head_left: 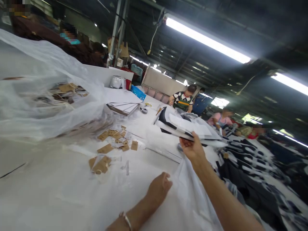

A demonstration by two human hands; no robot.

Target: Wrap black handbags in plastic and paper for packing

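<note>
Long fluorescent tube lights (208,40) on the dark factory ceiling (240,19) burn out to pure white with a soft bloom, and a bright opening (220,102) glares at the far right. The ceiling falls dim, while the white table top (60,189) looks pale and flat, with only faint shadows. The clear plastic bag (48,109) at left is smeared by blur and sheen, yet the black-and-white garment (185,128) in the right hand (192,149) stays fairly sharp. The whole view tilts, and wide-angle distortion stretches the edges
</note>
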